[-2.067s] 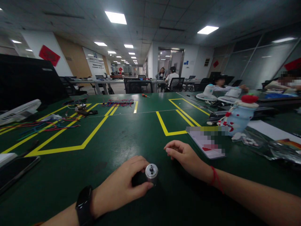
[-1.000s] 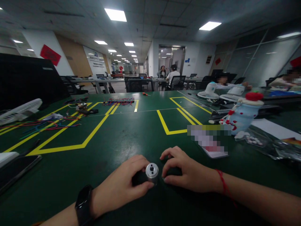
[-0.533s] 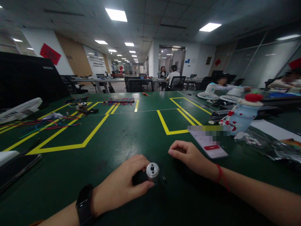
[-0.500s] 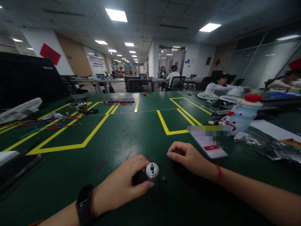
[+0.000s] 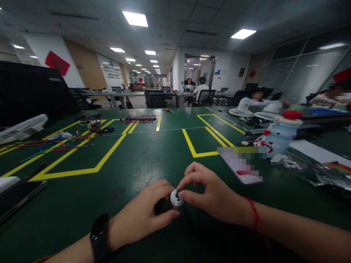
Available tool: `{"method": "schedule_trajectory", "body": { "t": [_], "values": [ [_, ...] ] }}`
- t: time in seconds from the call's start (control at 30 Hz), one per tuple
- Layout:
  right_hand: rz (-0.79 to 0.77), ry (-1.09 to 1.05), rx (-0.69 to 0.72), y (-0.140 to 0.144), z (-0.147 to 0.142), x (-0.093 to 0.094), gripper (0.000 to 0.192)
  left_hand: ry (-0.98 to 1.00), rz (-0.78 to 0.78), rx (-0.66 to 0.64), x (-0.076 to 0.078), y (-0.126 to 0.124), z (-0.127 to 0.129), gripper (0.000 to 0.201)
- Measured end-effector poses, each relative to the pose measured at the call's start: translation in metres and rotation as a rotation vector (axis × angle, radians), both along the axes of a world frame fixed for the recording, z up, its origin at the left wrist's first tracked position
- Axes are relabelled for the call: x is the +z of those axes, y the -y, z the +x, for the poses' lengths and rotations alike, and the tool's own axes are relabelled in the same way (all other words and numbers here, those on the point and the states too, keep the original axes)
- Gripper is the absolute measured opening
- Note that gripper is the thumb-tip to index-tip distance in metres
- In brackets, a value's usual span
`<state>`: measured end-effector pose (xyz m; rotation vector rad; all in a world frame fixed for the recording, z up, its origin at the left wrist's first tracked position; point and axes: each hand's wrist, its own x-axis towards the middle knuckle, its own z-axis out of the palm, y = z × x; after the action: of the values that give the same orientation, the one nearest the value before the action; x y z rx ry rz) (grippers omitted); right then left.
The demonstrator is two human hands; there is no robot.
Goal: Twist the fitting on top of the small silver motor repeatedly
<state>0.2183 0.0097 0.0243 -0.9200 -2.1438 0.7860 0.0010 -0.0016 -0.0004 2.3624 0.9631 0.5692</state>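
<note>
A small silver cylindrical motor (image 5: 174, 200) stands upright on the green table. My left hand (image 5: 146, 206) is closed around its left side, with the thumb in front and the fingers behind. Over the motor's top face, my right hand (image 5: 210, 191) brings thumb and index finger together at the central shaft. Whatever lies between these two fingertips is too small or covered to make out. The other fingers of the right hand are curled.
A phone (image 5: 242, 170) lies right of my hands, near a light-blue bottle (image 5: 282, 137) with a red top. Wires (image 5: 61, 144) spread at the left, beside a dark phone (image 5: 23, 201). Yellow tape (image 5: 194, 151) marks the table. A screwdriver (image 5: 170, 110) lies far back.
My right hand has moved left and down onto the motor's top. The small ring-like part beside the motor is no longer visible. My left hand keeps its hold.
</note>
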Motion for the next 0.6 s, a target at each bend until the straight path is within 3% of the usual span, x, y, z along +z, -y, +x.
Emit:
{"method": "schedule_trajectory", "body": {
  "t": [0.13, 0.4, 0.5, 0.6],
  "values": [
    [-0.007, 0.025, 0.009, 0.002, -0.004, 0.0, 0.009, 0.007, -0.008, -0.002, 0.0, 0.0, 0.0, 0.015],
    [0.16, 0.096, 0.082, 0.005, 0.002, 0.008, 0.014, 0.001, -0.021, -0.01, 0.002, 0.001, 0.001, 0.014],
    [0.085, -0.062, 0.021, 0.0, 0.009, 0.006, 0.018, -0.004, -0.025, 0.0, 0.003, 0.001, 0.001, 0.013],
    [-0.145, -0.194, -0.121, -0.011, 0.018, -0.005, 0.028, -0.007, -0.027, 0.001, 0.004, 0.001, 0.001, 0.013]
  ]
}}
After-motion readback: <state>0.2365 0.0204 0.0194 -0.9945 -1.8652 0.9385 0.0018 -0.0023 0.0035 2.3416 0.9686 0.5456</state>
